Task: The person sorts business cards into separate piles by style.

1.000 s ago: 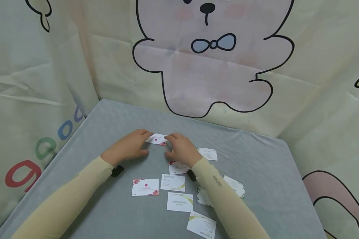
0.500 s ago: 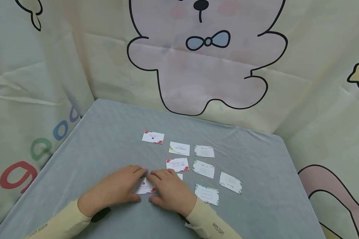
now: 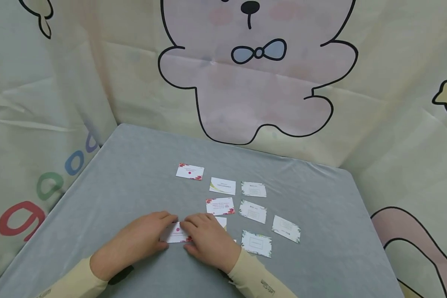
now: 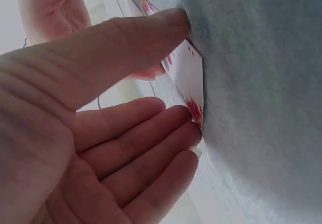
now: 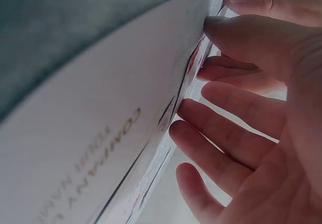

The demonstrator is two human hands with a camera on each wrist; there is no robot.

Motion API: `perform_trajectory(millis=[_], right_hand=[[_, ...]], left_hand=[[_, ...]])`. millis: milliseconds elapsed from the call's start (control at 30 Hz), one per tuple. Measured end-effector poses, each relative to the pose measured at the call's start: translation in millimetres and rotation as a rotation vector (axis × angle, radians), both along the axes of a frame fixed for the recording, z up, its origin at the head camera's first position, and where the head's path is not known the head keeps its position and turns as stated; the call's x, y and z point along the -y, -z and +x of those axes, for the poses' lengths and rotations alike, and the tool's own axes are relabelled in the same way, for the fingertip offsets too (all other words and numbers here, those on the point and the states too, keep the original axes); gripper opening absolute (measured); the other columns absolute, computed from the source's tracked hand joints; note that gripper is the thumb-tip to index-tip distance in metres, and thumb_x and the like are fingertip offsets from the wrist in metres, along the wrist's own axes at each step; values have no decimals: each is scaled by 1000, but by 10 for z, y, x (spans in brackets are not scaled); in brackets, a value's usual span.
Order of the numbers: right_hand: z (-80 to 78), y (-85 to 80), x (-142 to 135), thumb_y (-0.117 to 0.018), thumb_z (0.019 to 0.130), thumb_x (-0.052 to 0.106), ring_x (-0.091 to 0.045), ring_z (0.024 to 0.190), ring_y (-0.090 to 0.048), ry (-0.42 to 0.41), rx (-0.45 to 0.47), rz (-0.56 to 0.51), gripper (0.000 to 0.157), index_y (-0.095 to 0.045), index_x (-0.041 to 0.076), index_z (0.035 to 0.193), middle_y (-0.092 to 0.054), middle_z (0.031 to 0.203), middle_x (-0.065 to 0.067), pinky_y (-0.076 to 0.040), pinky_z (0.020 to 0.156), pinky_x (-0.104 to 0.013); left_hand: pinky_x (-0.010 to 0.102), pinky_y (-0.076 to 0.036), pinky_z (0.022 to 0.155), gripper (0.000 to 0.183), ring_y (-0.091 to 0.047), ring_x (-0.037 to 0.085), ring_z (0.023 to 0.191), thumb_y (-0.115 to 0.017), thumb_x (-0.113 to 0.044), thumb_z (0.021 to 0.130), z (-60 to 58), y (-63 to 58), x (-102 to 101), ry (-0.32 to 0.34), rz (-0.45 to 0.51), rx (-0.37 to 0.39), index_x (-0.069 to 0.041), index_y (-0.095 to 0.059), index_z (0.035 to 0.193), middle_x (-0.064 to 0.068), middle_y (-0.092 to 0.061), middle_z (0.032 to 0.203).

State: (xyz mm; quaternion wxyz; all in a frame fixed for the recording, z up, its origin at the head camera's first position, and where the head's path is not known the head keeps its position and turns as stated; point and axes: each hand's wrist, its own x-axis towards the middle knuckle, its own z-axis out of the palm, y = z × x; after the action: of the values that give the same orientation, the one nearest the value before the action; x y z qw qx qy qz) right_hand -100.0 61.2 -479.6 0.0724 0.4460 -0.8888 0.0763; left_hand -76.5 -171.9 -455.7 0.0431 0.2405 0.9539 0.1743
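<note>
In the head view, a white business card with red flowers (image 3: pixel 177 236) lies on the grey cloth between my two hands. My left hand (image 3: pixel 134 238) is at its left end; its index finger and thumb stand apart around that side. At the right end, my right hand (image 3: pixel 213 241) covers part of the card. The left wrist view shows the thumb over the near edge of the card (image 4: pixel 187 68) and relaxed fingertips at its far corner. In the right wrist view, the fingers (image 5: pixel 236 133) are loosely extended, beside a card printed COMPANY (image 5: pixel 95 128).
Farther back lie a red-flowered card (image 3: pixel 190 171), a yellow-green one (image 3: pixel 222 186) and another red-flowered card (image 3: pixel 219 206). Several green-leaf cards (image 3: pixel 253 211) lie to the right. A yellow-green card (image 3: pixel 222 222) is partly hidden by the right hand. A printed curtain (image 3: pixel 268 99) hangs behind the table.
Both hands have come from the far red-flowered card toward the person, to the nearer red-flowered card. Over the last half second they shift slightly left with that card.
</note>
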Motion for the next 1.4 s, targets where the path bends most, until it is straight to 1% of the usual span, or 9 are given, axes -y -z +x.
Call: perform_trajectory(millis=[433,567,667,767,833,1000,1167,1267,1400], right_hand=[[10,-16,58,-80,95,29,-15,116,-68,-9,21,-4,42,-70,18,134,-71,121,6,-53,106,-35],[-16,-23,71,-81,94,30,-15,115,-68,-12,6,-6,42,-71,18,133,-71,121,5,-54,104,-36],[-98,-64,74,-80,93,29,-16,113,-68,-5,-11,12,41,-70,18,131,-71,118,5,-54,102,-36],[-294,-140,92,-79,93,29,-18,114,-69,10,-14,48,39,-70,18,130,-73,119,5,-54,103,-38],[-490,-197,115,-79,94,30,-19,116,-70,24,1,72,41,-70,17,132,-74,121,3,-55,103,-39],[-1075,-304,172,-80,97,33,-24,123,-71,95,104,89,53,-66,12,144,-74,133,-4,-58,105,-43],[-1563,-268,180,-81,98,30,-25,137,-65,200,240,35,59,-61,11,150,-69,146,-7,-51,117,-43],[-1731,-204,172,-81,98,28,-24,141,-61,260,317,2,61,-60,11,153,-67,150,-7,-48,122,-42],[-1817,-125,169,-81,99,29,-24,143,-60,303,376,-17,61,-60,12,154,-65,152,-7,-46,124,-43]], left_hand=[[43,-63,92,57,-73,21,103,-98,-16,77,35,37,91,20,-4,-65,-7,-74,128,1,-76,116],[40,-62,88,57,-71,17,98,-98,-19,78,-15,49,130,53,9,-91,-7,-74,129,0,-74,114],[35,-61,82,57,-66,12,92,-96,-20,79,-111,24,150,63,26,-89,-7,-74,130,-2,-74,111],[32,-58,78,58,-61,8,88,-95,-20,80,-281,-26,165,58,30,-99,-7,-73,131,-1,-73,111],[33,-59,80,58,-62,11,90,-94,-19,81,-448,-62,171,60,22,-123,-5,-72,132,1,-73,112],[46,-61,96,59,-71,27,113,-91,-13,84,-1011,-98,163,54,5,-156,-4,-68,138,10,-73,128],[49,-59,102,58,-69,29,119,-88,-13,88,-1552,-62,98,15,-26,-92,-4,-67,141,12,-71,132],[48,-58,104,56,-69,29,121,-85,-11,91,-1760,-38,54,2,-39,-30,-4,-66,143,13,-70,134],[49,-57,106,54,-68,30,123,-80,-9,94,-1901,-9,30,-13,-36,40,-3,-65,146,15,-69,137]])
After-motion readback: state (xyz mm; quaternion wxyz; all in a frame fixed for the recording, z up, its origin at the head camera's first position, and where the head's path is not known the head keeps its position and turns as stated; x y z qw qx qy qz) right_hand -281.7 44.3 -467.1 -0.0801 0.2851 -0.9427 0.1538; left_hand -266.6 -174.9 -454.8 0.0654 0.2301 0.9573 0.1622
